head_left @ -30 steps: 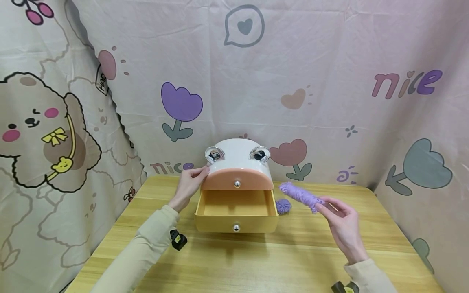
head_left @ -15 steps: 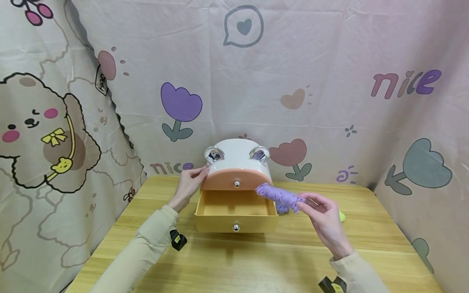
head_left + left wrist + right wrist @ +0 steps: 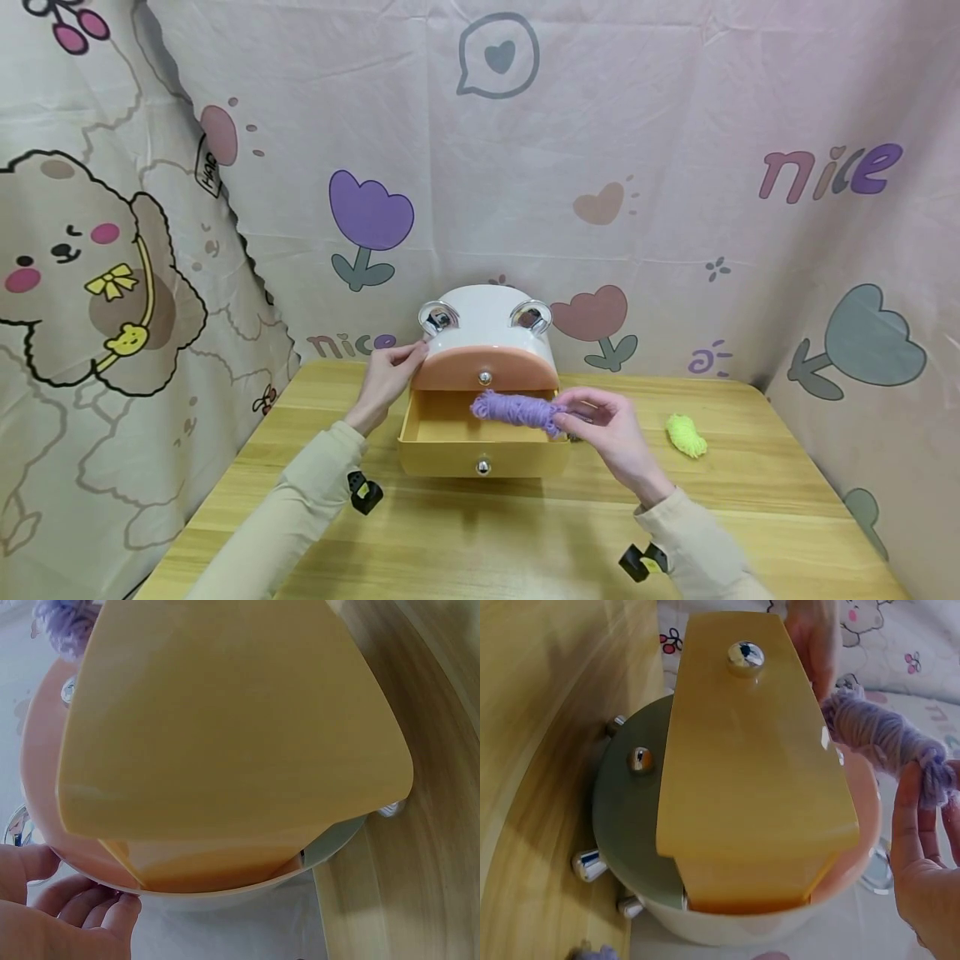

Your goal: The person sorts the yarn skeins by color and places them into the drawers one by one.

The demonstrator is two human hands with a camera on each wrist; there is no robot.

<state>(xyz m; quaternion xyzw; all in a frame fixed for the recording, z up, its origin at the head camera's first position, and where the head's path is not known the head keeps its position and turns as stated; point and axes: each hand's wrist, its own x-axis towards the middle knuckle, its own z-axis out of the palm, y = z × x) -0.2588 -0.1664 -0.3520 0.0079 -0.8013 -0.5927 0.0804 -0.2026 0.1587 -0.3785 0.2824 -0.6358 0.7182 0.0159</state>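
A small frog-faced drawer box (image 3: 491,321), with a white shell and silver-ringed eyes, stands on the wooden table. Its yellow middle drawer (image 3: 442,458) is pulled out. My left hand (image 3: 386,379) touches the box's left side below the eye; in the left wrist view its fingertips lie along the shell's rim. With thumb and fingers my right hand (image 3: 607,429) pinches one end of a purple yarn bundle (image 3: 517,410). In the head view the bundle lies across the drawer's opening; the right wrist view shows it (image 3: 877,735) beside the peach upper drawer (image 3: 862,802).
A neon-yellow yarn bundle (image 3: 686,436) lies on the table (image 3: 480,542) to the right. Purple yarn (image 3: 592,952) peeks in at the lower edge of the right wrist view. A printed curtain (image 3: 660,125) hangs behind the table and along both sides.
My right hand has carried the purple bundle leftward, from beside the box to over the open drawer. The yellow yarn has come into sight. My left hand stays put.
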